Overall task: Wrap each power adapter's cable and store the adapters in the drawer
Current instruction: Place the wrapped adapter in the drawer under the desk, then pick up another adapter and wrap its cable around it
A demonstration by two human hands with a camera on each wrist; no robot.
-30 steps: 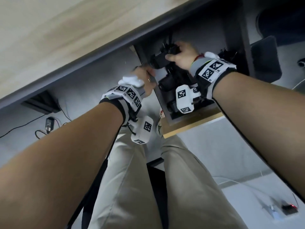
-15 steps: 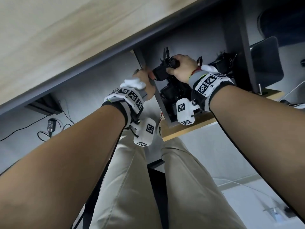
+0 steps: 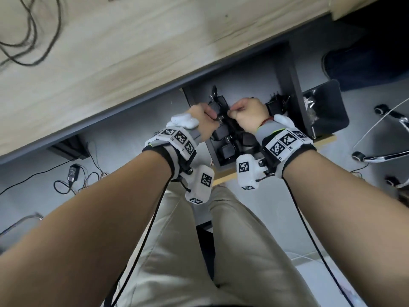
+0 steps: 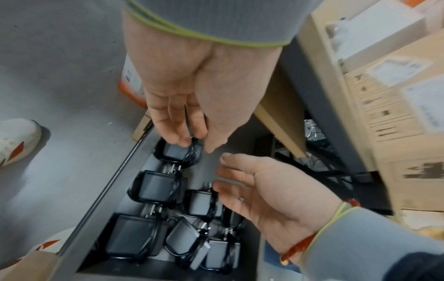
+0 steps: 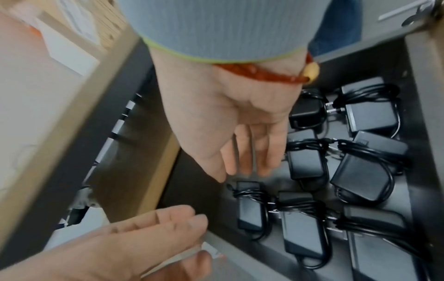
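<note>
The open dark drawer (image 3: 296, 100) under the desk holds several black power adapters (image 3: 225, 149) with their cables wound round them. My left hand (image 3: 203, 116) hangs over the drawer's far left corner. Its nearly straight fingers (image 4: 177, 136) reach down to the farthest adapter (image 4: 177, 152), and I cannot tell whether they touch it. My right hand (image 3: 245, 111) hovers beside it with the palm open and holds nothing. In the right wrist view the right hand (image 5: 242, 171) is above the wrapped adapters (image 5: 302, 224), and the left hand (image 5: 187, 233) is at the drawer's left wall.
The wooden desk top (image 3: 132, 52) overhangs the drawer, with loose cables (image 3: 28, 29) on it. Another adapter (image 3: 73, 172) with its cable lies on the floor at the left. A chair base (image 3: 380, 156) and a black bin (image 3: 325, 107) stand at the right. Cardboard boxes (image 4: 396, 95) sit beyond the drawer.
My right hand held an adapter over the drawer and is now empty. My left hand has moved from the drawer's left side to over its far corner. The view has tilted up.
</note>
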